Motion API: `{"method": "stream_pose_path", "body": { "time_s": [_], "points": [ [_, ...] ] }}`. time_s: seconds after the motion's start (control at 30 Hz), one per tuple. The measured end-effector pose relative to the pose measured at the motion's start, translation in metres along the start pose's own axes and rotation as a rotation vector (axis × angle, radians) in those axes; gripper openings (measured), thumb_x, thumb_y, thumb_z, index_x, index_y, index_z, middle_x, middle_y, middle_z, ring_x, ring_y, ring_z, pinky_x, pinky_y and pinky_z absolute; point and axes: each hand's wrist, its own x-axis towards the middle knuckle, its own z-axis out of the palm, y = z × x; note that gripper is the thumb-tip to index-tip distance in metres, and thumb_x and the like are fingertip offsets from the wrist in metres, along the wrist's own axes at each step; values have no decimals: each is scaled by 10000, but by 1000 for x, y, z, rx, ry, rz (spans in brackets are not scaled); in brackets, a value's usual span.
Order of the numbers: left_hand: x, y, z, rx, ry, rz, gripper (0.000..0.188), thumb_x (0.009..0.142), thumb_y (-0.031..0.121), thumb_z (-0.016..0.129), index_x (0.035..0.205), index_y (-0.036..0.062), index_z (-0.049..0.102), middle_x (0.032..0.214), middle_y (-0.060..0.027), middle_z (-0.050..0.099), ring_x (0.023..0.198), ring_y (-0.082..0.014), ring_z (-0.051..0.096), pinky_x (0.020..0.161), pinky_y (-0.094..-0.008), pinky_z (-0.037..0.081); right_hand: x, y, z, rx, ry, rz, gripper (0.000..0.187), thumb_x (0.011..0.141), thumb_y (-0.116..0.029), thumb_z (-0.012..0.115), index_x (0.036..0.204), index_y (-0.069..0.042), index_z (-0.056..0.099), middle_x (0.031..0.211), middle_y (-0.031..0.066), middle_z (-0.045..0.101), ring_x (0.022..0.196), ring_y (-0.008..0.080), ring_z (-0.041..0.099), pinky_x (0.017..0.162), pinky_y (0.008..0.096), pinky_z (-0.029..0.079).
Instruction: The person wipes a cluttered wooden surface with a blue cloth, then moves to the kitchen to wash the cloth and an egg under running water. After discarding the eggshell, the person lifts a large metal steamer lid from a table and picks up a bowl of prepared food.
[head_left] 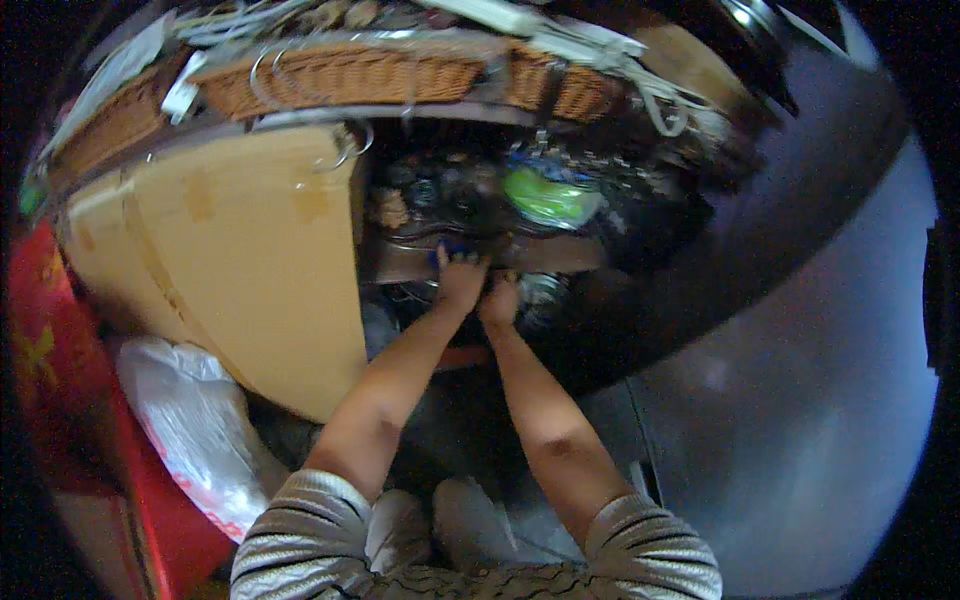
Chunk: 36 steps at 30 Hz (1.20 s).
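The left hand (460, 282) reaches to a brown ledge (570, 253), its fingers somewhat spread, the tips at the ledge beside something small and blue (too blurred to name). The right hand (501, 298) is just beside it and slightly lower, fingers curled toward the ledge's near edge. Whether either hand has hold of anything can't be made out.

The ledge runs crosswise in front of both hands. For good control, I'd set the two hands a little wider apart on it, keep the fingertips clear of its underside, and press or pull evenly; any jolt could upset the loose things close by.

Right of the right hand is a shiny round thing (543, 290). Beyond the ledge are a dark jumble (430, 190) and a green packet (550, 198). A big box (250, 240) stands to the left, leaving the left arm little room. Farther out are a wicker basket (390, 75) beyond the box, and a white bag (190, 420) at lower left.
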Motion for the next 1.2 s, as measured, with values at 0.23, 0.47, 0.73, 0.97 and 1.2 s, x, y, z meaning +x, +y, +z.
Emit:
{"method": "stream_pose_path", "body": {
  "time_s": [0.23, 0.47, 0.73, 0.97, 1.2],
  "points": [
    [-161, 68, -81, -598, -385, 86, 339, 852, 103, 530, 1186, 44, 525, 1203, -222, 491, 1115, -400, 457, 956, -477, 380, -184, -83, -200, 82, -151, 474, 726, 737, 96, 530, 1383, -83, 248, 1288, 307, 283, 952, 528, 513, 760, 499, 488],
    [-215, 148, -240, -1195, -601, 244, 301, 853, 133, 465, 1132, 70, 374, 1234, -150, 376, 1160, -307, 389, 961, -412, 345, -251, -161, -466, 321, -154, 395, 589, 756, 13, 632, 1260, -97, 347, 1261, 233, 296, 968, 435, 526, 721, 432, 509],
    [-290, 326, -409, -1610, -1175, 175, 288, 933, 328, 487, 1152, 209, 344, 1243, -79, 390, 1164, -214, 405, 893, -409, 425, -373, -164, -651, -2, 319, 84, 280, 702, 38, 644, 920, -91, 525, 1134, 181, 419, 1011, 367, 484, 870, 396, 440],
    [-497, 502, -467, -1677, -1620, 83, 429, 962, 275, 482, 1322, 228, 253, 1232, -144, 434, 1116, -253, 499, 901, -402, 473, -561, -190, -801, -136, 567, 357, 466, 635, 34, 621, 1064, -109, 510, 1187, 174, 412, 1044, 398, 413, 914, 498, 333],
    [-726, 675, -533, -1259, -1704, 507, 527, 822, 50, 521, 1294, 168, 321, 1125, -128, 435, 988, -234, 488, 816, -351, 452, -808, -253, -948, -322, 750, 1021, 620, 687, -204, 724, 1203, -56, 415, 1329, 256, 310, 1185, 427, 329, 989, 537, 279]
  ]
}}
